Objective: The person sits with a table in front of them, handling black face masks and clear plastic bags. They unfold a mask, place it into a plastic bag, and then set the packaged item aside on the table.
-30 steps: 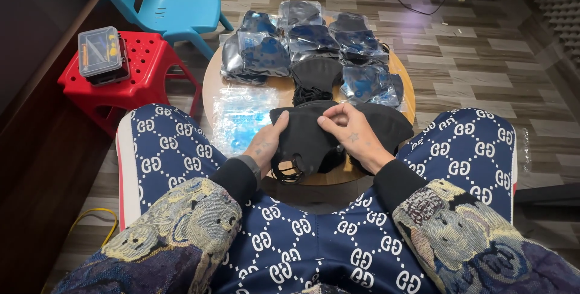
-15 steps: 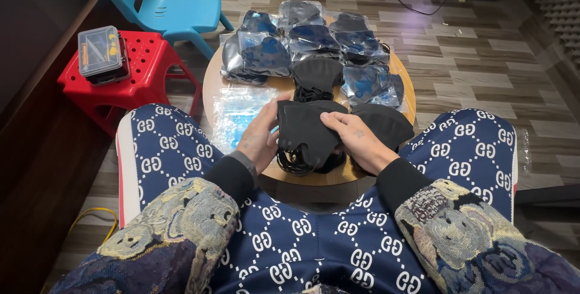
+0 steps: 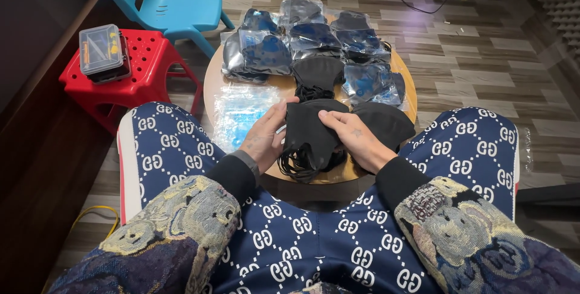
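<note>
Near edge of round wooden table [image 3: 403, 83]: left hand [image 3: 263, 140] and right hand [image 3: 356, 139] both clamped on black face mask [image 3: 308, 134], one at each side. Mask lies between hands, long axis running away from body, ear loops bunched at near end. Both hands equally close.

Just right, touching right hand: second black mask [image 3: 386, 124].

Left edge: clear plastic bags [image 3: 237, 113], flat.

Centre: third black mask [image 3: 317, 73].

Far edge: bagged masks [image 3: 302, 34], overlapping pile.

Off table, left: red stool [image 3: 142, 70] carrying clear box [image 3: 101, 52]; blue chair [image 3: 175, 4] beyond.
</note>
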